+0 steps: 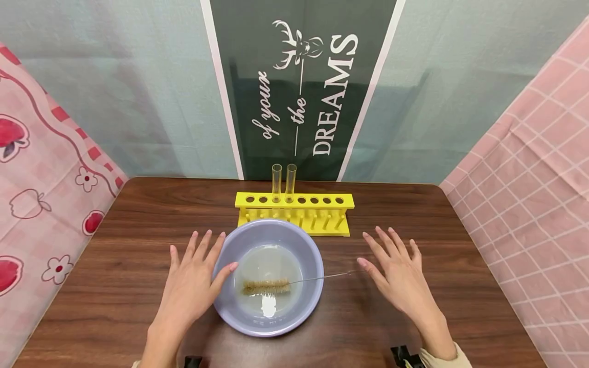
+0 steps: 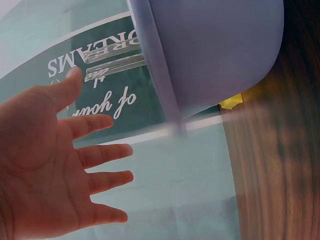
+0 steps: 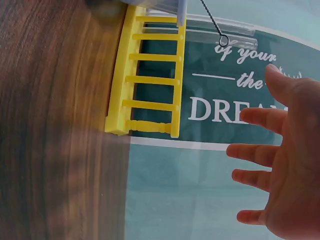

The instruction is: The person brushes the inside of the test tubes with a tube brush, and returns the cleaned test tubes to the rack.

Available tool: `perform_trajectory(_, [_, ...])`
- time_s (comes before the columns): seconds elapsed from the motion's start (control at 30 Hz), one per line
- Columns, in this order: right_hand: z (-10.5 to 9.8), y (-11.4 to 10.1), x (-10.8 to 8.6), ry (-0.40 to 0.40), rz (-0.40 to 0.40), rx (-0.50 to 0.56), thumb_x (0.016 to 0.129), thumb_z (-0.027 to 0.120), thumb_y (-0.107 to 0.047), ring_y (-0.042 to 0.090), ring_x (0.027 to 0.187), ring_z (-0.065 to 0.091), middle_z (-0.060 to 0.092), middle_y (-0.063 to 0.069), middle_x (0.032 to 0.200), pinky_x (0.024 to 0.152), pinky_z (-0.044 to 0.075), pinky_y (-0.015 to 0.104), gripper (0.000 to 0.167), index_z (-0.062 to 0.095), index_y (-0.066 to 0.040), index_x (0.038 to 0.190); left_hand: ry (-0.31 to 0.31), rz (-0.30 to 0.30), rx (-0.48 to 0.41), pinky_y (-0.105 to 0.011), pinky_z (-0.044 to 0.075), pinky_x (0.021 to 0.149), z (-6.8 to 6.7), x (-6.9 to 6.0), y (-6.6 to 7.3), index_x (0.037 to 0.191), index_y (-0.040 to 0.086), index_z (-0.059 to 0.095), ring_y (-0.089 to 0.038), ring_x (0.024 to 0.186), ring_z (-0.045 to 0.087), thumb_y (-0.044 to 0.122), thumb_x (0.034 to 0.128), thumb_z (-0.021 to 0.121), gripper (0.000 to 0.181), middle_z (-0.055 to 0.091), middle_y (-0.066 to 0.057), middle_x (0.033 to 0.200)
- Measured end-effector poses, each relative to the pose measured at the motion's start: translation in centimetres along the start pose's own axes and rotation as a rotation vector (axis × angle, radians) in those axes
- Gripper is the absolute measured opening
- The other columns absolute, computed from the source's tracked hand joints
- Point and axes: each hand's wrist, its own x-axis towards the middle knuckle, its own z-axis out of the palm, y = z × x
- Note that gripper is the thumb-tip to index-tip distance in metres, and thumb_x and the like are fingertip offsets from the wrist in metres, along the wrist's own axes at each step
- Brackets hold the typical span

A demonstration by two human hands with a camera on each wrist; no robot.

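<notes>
At nine o'clock from the right hand [image 1: 401, 276], the brush [image 1: 279, 285] lies in the basin [image 1: 310, 259] along a nine-to-three axis, wire handle [image 1: 338, 275] nearest that hand, bristles [image 1: 264, 287] nearer the left hand [image 1: 194, 280], both hands' fingers spread and empty.

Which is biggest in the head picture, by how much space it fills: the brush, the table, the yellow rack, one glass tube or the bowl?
1. Table
2. Bowl
3. Yellow rack, partly hidden
4. Brush
5. Glass tube; the two look alike, so I can't rank them.
</notes>
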Motion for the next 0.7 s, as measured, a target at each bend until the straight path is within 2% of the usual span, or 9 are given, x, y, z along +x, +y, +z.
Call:
perform_trajectory(0.1, [0.3,-0.1,0.0,-0.004,0.009,0.073,0.089,0.056,-0.035,0.038,0.124,0.035,0.048,0.018,0.13,0.093,0.016,0.061,0.048,0.051,-0.008,0.128,0.03,0.01,-0.001,-0.067,0.009,0.096,0.1,0.0,-0.2,0.135,0.007,0.043,-0.042,0.128,0.029,0.041,0.0894,0.053,0.058,0.045,-0.022,0.132])
perform_trajectory(0.27, [0.9,-0.4,0.1,-0.044,0.073,0.277,0.091,0.056,-0.026,0.037,0.11,0.051,0.06,0.017,0.114,0.089,0.027,0.056,0.037,0.058,-0.002,0.118,0.074,0.008,-0.043,-0.069,0.017,0.092,0.2,0.2,-0.7,0.128,-0.002,0.049,-0.043,0.117,0.043,0.028,0.0881,0.058,0.051,0.055,-0.023,0.119])
perform_trajectory(0.37, [1.5,-0.4,0.1,-0.061,0.125,0.384,0.091,0.056,-0.024,0.029,0.1,0.059,0.065,0.012,0.104,0.086,0.04,0.049,0.029,0.064,-0.002,0.109,0.087,-0.017,-0.072,-0.068,0.023,0.09,0.4,0.4,-1.1,0.122,-0.007,0.052,-0.043,0.109,0.051,0.021,0.0877,0.059,0.045,0.058,-0.026,0.112])
perform_trajectory(0.47, [2.0,-0.4,0.1,-0.092,0.163,0.476,0.089,0.059,-0.023,0.019,0.086,0.063,0.068,0.003,0.09,0.073,0.049,0.037,0.021,0.068,-0.005,0.098,0.074,-0.058,-0.114,-0.066,0.029,0.087,0.7,0.6,-1.4,0.114,-0.01,0.057,-0.043,0.099,0.056,0.016,0.0876,0.059,0.037,0.061,-0.027,0.104])
perform_trajectory(0.6, [2.4,-0.5,0.3,-0.168,0.19,0.575,0.088,0.061,-0.024,0.013,0.068,0.059,0.065,-0.005,0.074,0.06,0.046,0.026,0.017,0.068,-0.009,0.083,0.047,-0.107,-0.172,-0.058,0.041,0.075,1.1,0.7,-1.9,0.106,-0.008,0.062,-0.043,0.085,0.06,0.014,0.0872,0.059,0.029,0.065,-0.024,0.093])
perform_trajectory(0.7, [2.6,-0.6,0.4,-0.219,0.192,0.611,0.088,0.06,-0.026,0.01,0.061,0.053,0.06,-0.007,0.066,0.056,0.042,0.024,0.019,0.065,-0.013,0.075,0.036,-0.131,-0.205,-0.053,0.044,0.066,1.3,0.8,-2.3,0.104,-0.007,0.063,-0.039,0.078,0.062,0.014,0.0866,0.06,0.027,0.066,-0.02,0.086])
